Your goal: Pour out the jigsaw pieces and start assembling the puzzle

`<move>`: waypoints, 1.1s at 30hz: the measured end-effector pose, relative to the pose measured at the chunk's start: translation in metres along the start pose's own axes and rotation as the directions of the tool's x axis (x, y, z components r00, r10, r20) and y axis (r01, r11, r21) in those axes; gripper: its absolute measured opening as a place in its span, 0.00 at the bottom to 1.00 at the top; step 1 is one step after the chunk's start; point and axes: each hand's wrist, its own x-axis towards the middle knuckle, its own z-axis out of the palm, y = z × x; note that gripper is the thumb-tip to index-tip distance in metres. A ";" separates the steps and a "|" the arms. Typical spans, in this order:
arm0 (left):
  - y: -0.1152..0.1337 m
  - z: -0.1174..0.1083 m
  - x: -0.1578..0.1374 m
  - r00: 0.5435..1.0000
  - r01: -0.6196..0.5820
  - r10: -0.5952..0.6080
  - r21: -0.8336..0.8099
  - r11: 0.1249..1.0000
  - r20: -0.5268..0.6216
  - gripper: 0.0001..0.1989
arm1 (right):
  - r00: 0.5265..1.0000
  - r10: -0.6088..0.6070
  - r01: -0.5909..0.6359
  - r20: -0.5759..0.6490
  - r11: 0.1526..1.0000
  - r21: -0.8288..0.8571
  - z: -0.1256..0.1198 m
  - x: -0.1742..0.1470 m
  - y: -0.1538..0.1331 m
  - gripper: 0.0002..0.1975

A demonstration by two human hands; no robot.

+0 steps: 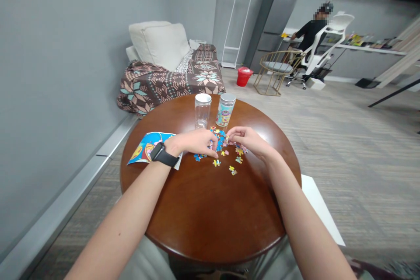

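Observation:
Colourful jigsaw puzzle pieces [220, 141] lie in a loose pile on the round brown table [216, 214]. My right hand [246, 140] is at the pile's right side, thumb and index finger pinched on a puzzle piece [227, 139]. Over the pile's left side hovers my left hand [201, 141], its fingers bent and a gap showing between thumb and fingers; I see nothing held there. Several single pieces, among them a yellow one [232, 170], lie nearer to me. A picture sheet [144, 148] with a cartoon print lies partly under my left wrist.
Behind the pile stand a clear jar with a white lid [202, 111] and a printed jar with a silver lid [225, 110]. Past the table are a covered sofa [173, 81], a red bin [243, 77] and a wire chair [277, 68]. A person [310, 33] sits at the far counter.

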 end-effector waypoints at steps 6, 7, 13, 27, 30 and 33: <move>0.005 0.008 0.006 0.998 -0.022 0.022 -0.008 1.000 0.063 0.10 | 0.998 0.047 -0.047 0.043 0.999 0.011 -0.002 0.000 0.005 0.11; 0.005 0.009 0.007 0.997 -0.031 0.031 -0.009 0.999 0.070 0.10 | 0.997 0.044 -0.046 0.058 0.999 0.018 -0.002 -0.001 0.005 0.13; 0.007 0.008 0.006 0.997 -0.023 0.022 0.013 1.000 0.080 0.09 | 0.982 0.084 -0.089 0.168 0.996 0.020 0.001 -0.002 0.003 0.10; -0.004 0.011 0.008 0.996 -0.037 0.041 -0.054 0.998 0.073 0.08 | 0.928 -0.049 0.148 0.369 0.958 -0.246 0.005 -0.007 0.005 0.06; -0.005 0.011 0.008 0.997 -0.035 0.039 -0.061 0.998 0.072 0.08 | 0.920 -0.050 0.165 0.389 0.949 -0.270 0.006 -0.006 0.006 0.08; -0.005 0.011 0.008 0.997 -0.028 0.032 -0.060 0.998 0.073 0.08 | 0.919 -0.018 0.139 0.394 0.949 -0.282 0.008 -0.005 0.008 0.09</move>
